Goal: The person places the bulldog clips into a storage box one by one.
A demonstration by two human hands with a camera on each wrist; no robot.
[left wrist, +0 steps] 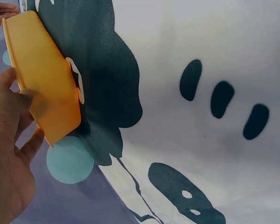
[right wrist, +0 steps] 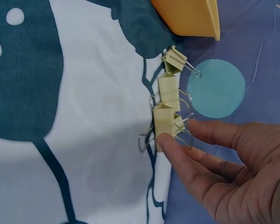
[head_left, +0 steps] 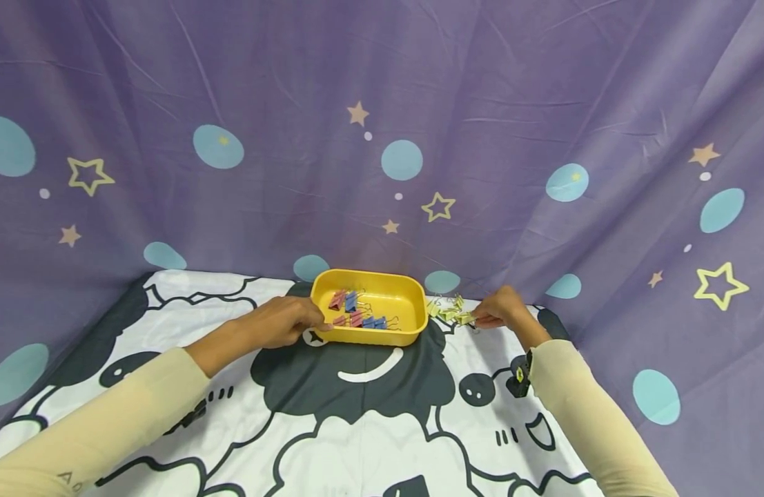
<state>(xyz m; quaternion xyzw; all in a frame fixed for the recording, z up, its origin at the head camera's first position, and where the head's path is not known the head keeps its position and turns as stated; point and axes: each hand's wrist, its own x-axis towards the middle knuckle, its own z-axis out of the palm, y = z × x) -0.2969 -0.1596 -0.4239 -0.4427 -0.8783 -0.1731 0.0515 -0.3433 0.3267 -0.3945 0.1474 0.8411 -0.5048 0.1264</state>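
Yellow binder clips lined up along tabletop's far edge, right hand way nearer, pinching end one; row runs left toward yellow tray, left hand gripping its rim.

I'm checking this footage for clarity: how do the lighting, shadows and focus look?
Head view: fairly even light, but the clips inside the tray look small and soft; left wrist: a faint shadow darkens the tray's side near the left hand; right wrist: the yellow clips look reasonably sharp, with a broad, soft shadow across the white cloth.
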